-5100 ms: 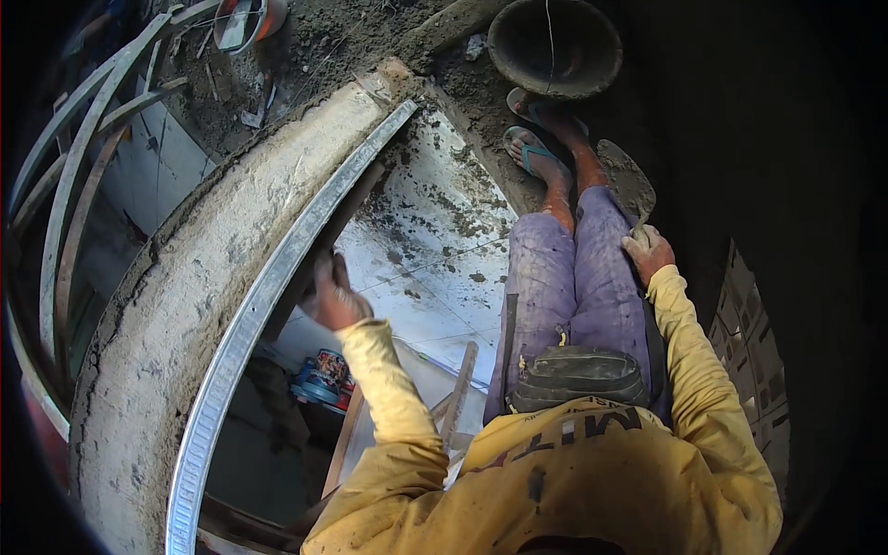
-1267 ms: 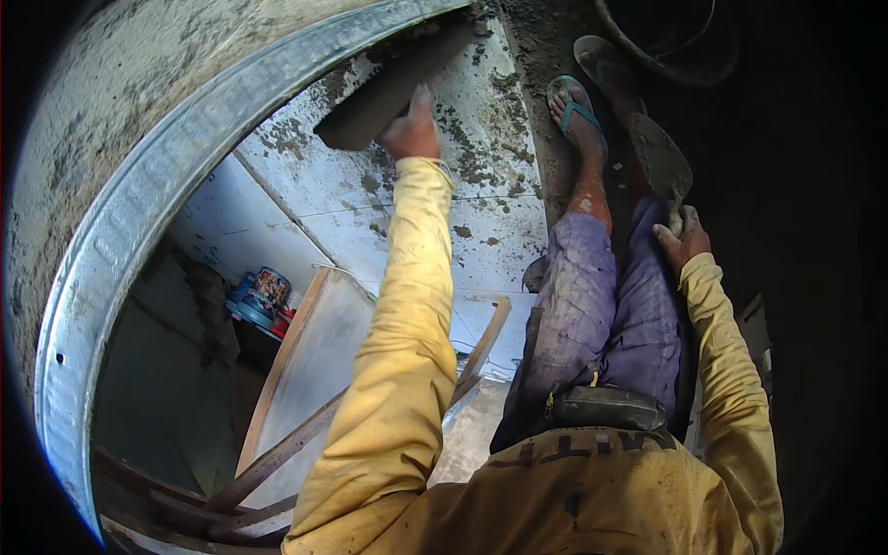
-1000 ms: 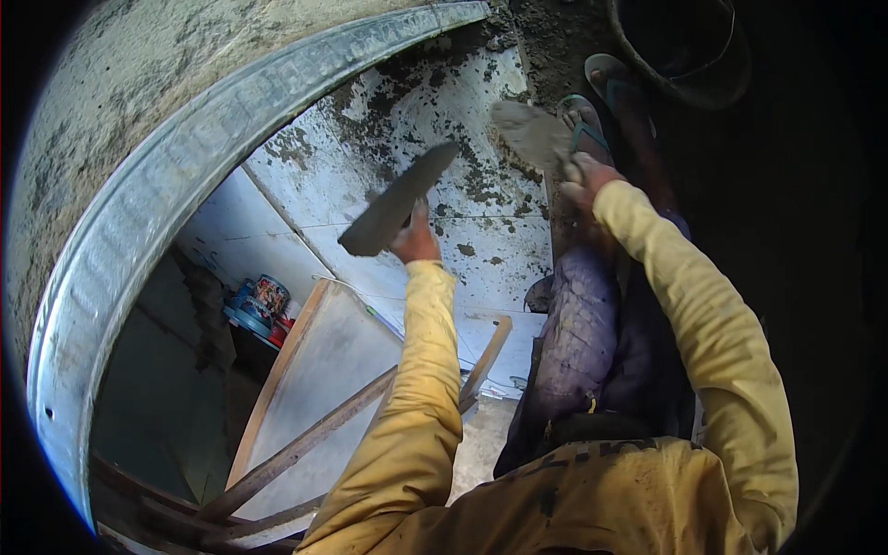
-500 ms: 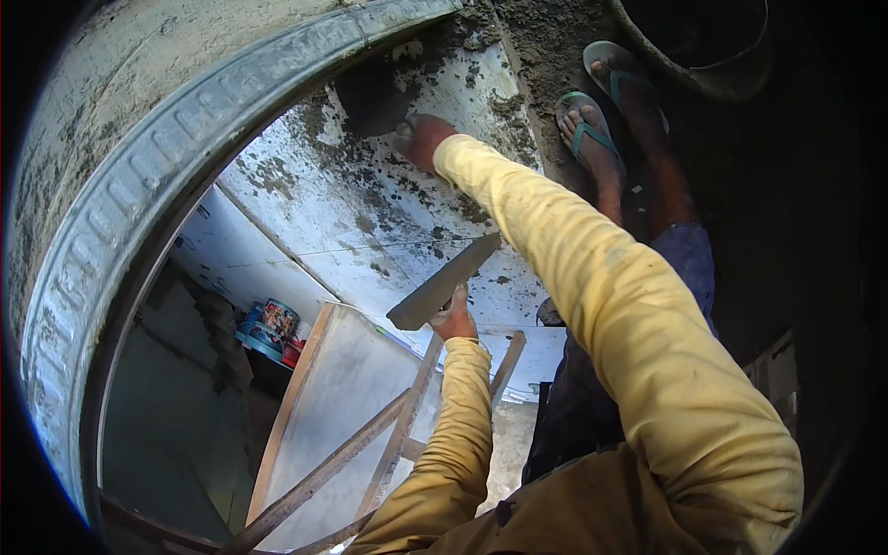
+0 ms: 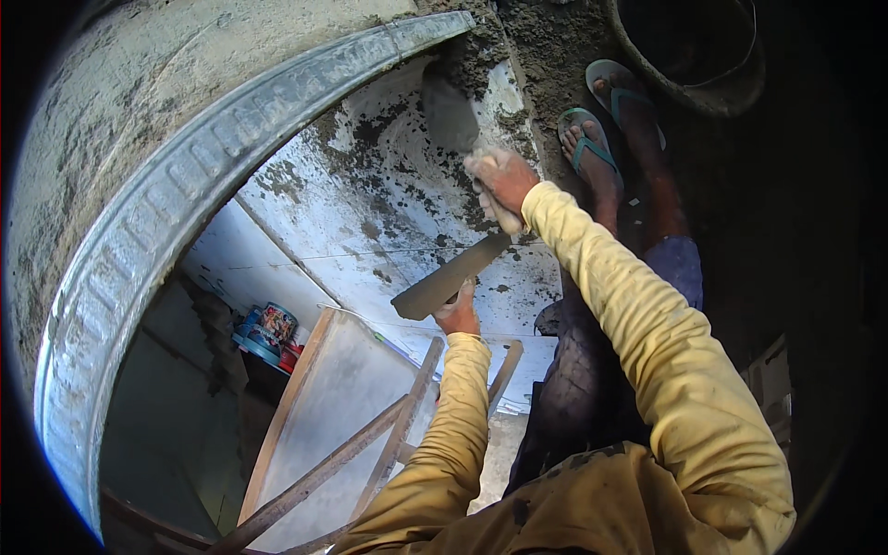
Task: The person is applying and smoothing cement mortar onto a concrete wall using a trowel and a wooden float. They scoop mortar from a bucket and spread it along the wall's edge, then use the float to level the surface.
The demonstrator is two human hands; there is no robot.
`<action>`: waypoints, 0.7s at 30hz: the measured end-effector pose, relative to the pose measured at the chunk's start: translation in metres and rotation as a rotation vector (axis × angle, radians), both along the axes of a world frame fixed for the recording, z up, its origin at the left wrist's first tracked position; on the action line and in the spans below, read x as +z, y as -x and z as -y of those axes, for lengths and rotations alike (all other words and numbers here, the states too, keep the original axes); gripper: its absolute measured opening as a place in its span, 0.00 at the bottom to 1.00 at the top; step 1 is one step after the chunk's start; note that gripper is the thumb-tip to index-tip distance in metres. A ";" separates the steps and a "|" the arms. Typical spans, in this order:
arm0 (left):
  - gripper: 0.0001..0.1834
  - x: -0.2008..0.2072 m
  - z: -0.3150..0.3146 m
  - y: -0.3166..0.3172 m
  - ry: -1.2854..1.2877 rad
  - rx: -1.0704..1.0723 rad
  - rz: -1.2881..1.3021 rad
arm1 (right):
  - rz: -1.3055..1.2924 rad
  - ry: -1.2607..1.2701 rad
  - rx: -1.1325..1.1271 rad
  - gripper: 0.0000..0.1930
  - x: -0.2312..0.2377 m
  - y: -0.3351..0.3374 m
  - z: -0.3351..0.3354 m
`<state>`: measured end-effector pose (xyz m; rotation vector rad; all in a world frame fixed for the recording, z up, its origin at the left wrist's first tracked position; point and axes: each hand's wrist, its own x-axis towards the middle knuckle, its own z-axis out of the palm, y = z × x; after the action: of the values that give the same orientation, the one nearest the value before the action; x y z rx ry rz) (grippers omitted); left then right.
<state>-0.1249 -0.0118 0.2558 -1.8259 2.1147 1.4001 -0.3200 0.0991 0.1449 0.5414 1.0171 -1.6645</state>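
Observation:
My right hand is closed round the pale handle of a trowel. Its grey, slightly blurred blade points up and lies over a white board smeared and spotted with wet mortar. Below it, my left hand grips a long rectangular plastering float from underneath. Seen at a slant, the float has a grey face, and its handle is mostly hidden by my fingers. The float's upper right end is close to the trowel handle.
A ribbed, curved pale edging arches along the left beside a rough cement surface. Loose mortar lies above the board. A bucket and feet in flip-flops are upper right. Wooden bars and colourful tins are lower left.
My right hand has moved right and down toward the float, with the trowel in it. The trowel blade has swung right. My left hand and the float have barely shifted.

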 end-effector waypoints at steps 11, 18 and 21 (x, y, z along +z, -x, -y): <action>0.14 -0.016 0.020 -0.024 -0.018 0.053 -0.101 | -0.462 -0.021 0.606 0.23 -0.015 -0.046 0.062; 0.14 -0.015 0.010 -0.004 -0.024 0.156 -0.086 | -0.485 -0.096 0.715 0.23 -0.039 -0.013 0.159; 0.18 -0.017 0.025 -0.022 -0.058 0.058 -0.036 | -0.257 -0.076 0.473 0.24 -0.032 -0.012 0.147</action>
<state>-0.1029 -0.0365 0.2388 -1.8696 2.0298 1.5008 -0.3083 -0.0474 0.1133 0.1165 1.2851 -1.2942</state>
